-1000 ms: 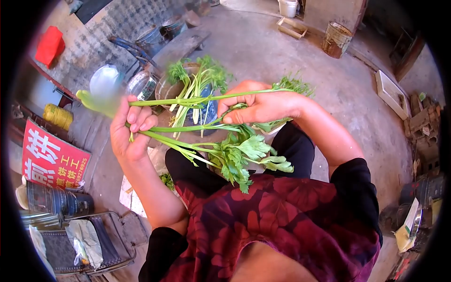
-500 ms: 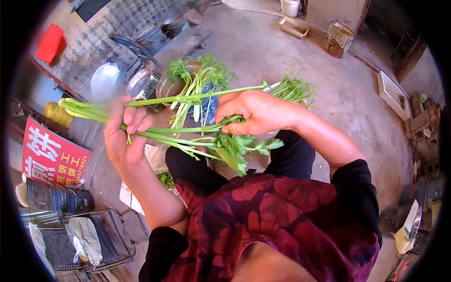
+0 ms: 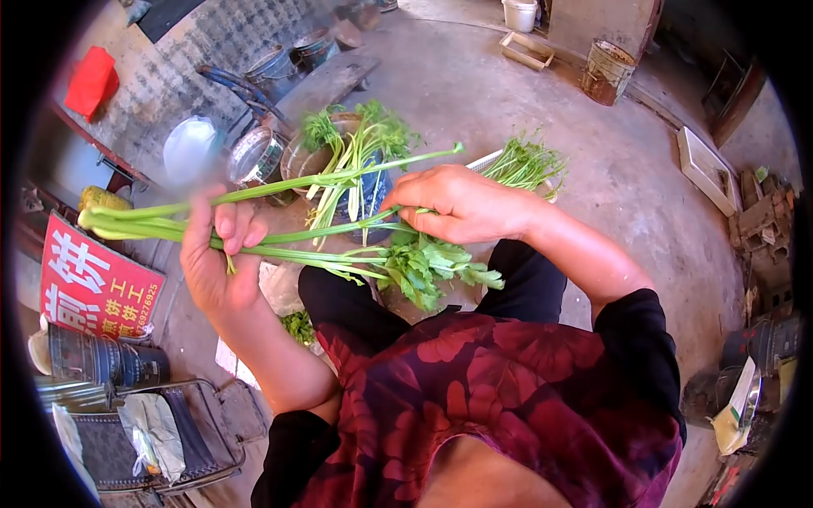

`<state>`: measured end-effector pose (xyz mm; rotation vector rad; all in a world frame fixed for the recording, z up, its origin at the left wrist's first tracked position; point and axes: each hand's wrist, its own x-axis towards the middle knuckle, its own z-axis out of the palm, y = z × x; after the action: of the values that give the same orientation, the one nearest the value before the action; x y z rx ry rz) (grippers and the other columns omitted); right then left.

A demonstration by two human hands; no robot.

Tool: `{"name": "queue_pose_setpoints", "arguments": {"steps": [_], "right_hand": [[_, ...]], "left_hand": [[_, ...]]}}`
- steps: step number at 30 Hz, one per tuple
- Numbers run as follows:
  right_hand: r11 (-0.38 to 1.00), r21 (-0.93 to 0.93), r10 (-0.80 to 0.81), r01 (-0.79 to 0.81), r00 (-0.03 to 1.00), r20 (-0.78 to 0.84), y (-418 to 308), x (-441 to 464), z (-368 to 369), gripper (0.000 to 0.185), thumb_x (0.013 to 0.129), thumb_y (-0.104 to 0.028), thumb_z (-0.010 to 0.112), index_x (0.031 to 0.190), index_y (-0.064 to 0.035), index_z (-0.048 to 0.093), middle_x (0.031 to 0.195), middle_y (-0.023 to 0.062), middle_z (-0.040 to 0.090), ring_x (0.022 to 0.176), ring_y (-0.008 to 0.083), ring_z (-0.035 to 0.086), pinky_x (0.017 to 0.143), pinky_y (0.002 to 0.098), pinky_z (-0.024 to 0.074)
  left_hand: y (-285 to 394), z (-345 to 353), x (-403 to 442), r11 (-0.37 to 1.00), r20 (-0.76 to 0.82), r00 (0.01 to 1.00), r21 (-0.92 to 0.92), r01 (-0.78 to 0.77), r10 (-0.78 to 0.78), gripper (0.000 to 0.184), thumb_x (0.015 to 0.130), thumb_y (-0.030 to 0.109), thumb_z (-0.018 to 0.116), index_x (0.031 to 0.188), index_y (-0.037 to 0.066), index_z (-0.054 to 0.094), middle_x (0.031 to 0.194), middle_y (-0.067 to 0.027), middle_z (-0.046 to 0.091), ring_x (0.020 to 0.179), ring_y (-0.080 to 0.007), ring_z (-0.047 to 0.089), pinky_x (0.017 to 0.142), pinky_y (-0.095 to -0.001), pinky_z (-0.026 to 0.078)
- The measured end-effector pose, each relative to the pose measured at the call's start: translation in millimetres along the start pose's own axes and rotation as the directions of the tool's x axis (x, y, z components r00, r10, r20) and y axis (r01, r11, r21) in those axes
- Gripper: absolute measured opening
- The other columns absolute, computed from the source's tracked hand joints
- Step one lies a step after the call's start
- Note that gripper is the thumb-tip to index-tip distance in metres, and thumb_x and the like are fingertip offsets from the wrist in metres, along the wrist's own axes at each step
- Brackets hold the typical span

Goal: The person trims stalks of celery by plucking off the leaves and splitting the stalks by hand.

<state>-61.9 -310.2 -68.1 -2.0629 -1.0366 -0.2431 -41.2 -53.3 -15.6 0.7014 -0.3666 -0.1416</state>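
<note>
A bunch of celery (image 3: 140,222) stretches across in front of me, its pale stalk bases at the left and its leaves to the right. My left hand (image 3: 222,245) is wrapped round the stalks near their lower part. Over the leafy end, my right hand (image 3: 461,203) is closed with thumb and fingers on one stalk. Below it hang broad green celery leaves (image 3: 428,267). One long bare stalk runs above the others and ends just over my right hand. More celery (image 3: 373,140) lies across a bucket (image 3: 305,161) beyond my hands.
A white basket (image 3: 484,161) of thin green stems (image 3: 529,162) stands on the floor ahead. A red sign (image 3: 97,279) and a chair (image 3: 203,423) are at the left. Wooden trays (image 3: 527,51) and a rusty bucket (image 3: 608,72) lie further off.
The celery and my left hand have moved slightly left and down. My right hand has shifted a little left, and its fingers have moved along the stalk; the hanging leaves have spread out.
</note>
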Motion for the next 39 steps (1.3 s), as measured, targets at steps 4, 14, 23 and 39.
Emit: {"name": "queue_pose_setpoints", "arguments": {"steps": [4,14,23,39], "right_hand": [[0.993,-0.101,0.071,-0.069,0.997,0.014,-2.5,-0.7,9.0,0.024,0.074,-0.005,0.047,0.097,0.0011,0.054,0.080,0.0186,0.055,0.072,0.0341,0.055,0.064,0.0391,0.0432],[0.981,-0.162,0.071,-0.109,0.971,-0.228,12.1,-0.7,20.2,0.018,0.073,-0.010,0.049,0.089,-0.0059,0.055,0.080,0.0114,0.058,0.075,0.0318,0.056,0.062,0.0392,0.0448],[0.800,0.232,0.592,-0.553,0.668,-0.451,103.3,-56.0,2.5,0.012,0.075,-0.004,0.048,0.083,-0.0066,0.057,0.071,0.0033,0.056,0.062,0.0112,0.051,0.059,0.0263,0.0418],[0.986,0.165,0.032,-0.006,0.987,-0.159,5.9,5.8,-4.9,0.035,0.073,-0.019,0.064,0.104,-0.0037,0.055,0.090,0.0109,0.060,0.081,0.0190,0.057,0.072,0.0304,0.0445]], "left_hand": [[-1.1,6.8,-7.5,0.996,0.049,0.996,0.035,-0.078,0.076,0.020,0.090,0.017,0.042,0.089,-0.001,0.051,0.057,-0.0011,0.038,0.049,-0.0082,0.033,0.049,-0.0228,0.029],[-15.4,15.6,-6.1,0.976,0.003,0.987,0.144,-0.162,0.163,0.020,0.089,0.016,0.043,0.090,-0.002,0.053,0.058,-0.0005,0.038,0.049,-0.0073,0.032,0.049,-0.0217,0.028],[17.3,-0.2,-0.4,0.903,0.039,0.920,0.179,-0.390,0.390,0.021,0.089,0.020,0.045,0.090,0.000,0.051,0.060,-0.0005,0.039,0.050,-0.0082,0.032,0.050,-0.0228,0.028],[-12.7,15.7,0.5,0.941,-0.001,0.955,0.175,-0.291,0.296,0.020,0.088,0.017,0.045,0.089,-0.002,0.051,0.058,-0.0012,0.038,0.050,-0.0081,0.031,0.048,-0.0221,0.027]]}}
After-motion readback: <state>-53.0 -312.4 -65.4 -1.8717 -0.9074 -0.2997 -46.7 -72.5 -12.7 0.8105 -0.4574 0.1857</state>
